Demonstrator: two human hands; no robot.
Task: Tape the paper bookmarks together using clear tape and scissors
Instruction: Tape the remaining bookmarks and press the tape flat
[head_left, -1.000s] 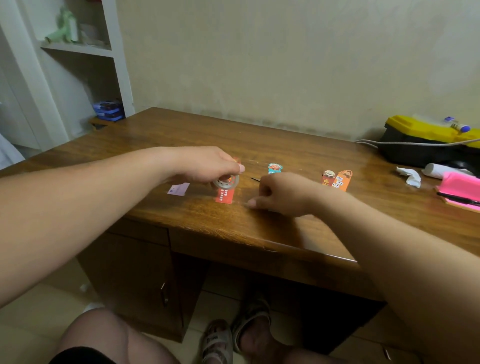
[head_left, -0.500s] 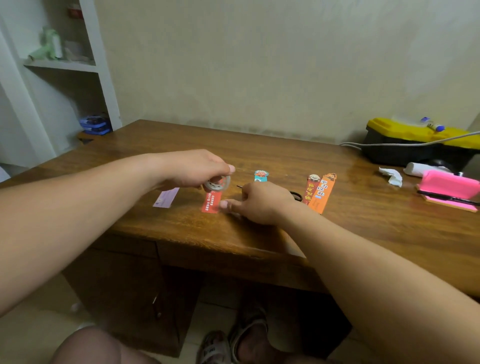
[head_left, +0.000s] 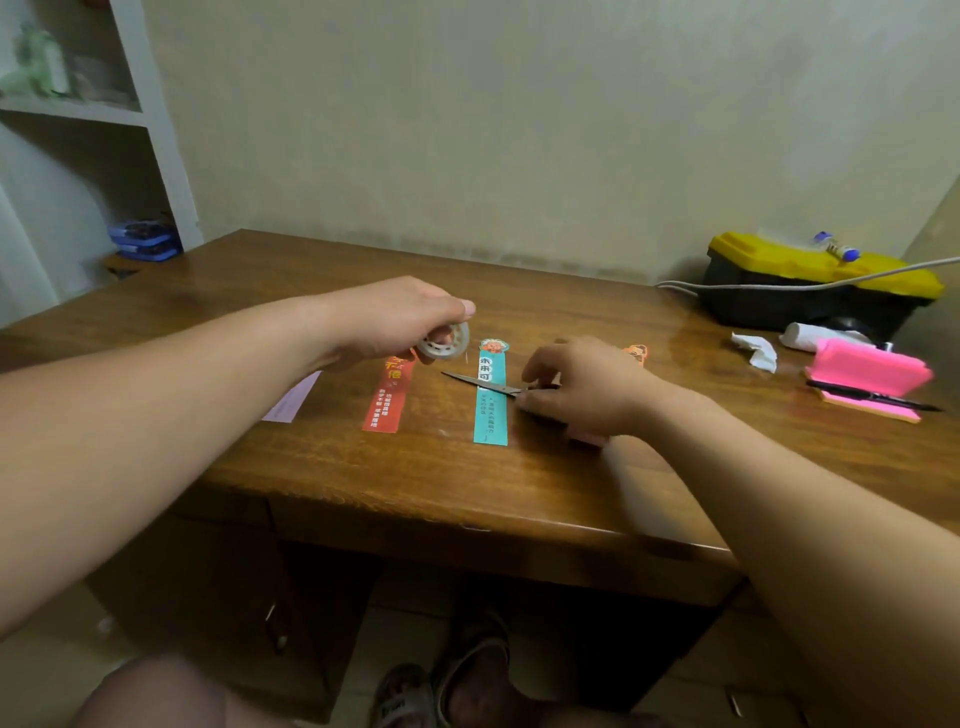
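Observation:
My left hand (head_left: 387, 322) holds a small roll of clear tape (head_left: 444, 342) just above the top of a red bookmark (head_left: 388, 397) lying on the wooden desk (head_left: 363, 467). A teal bookmark (head_left: 490, 402) lies to its right, with the scissors (head_left: 480, 383) resting across it, blades pointing left. My right hand (head_left: 587, 389) is at the scissors' handles, fingers curled around them; the handles are mostly hidden. An orange bookmark (head_left: 636, 353) peeks out behind my right hand.
A pale purple slip (head_left: 293, 397) lies left of the red bookmark. At the right stand a yellow-lidded black toolbox (head_left: 810, 280), crumpled tissue (head_left: 756, 351), a pink notepad with a pen (head_left: 867, 379). White shelves (head_left: 78, 109) rise at the left.
My right hand moved right from beside the red bookmark onto the scissors' handles, uncovering the teal bookmark. The left hand stays over the red bookmark with the tape roll. The camera came closer.

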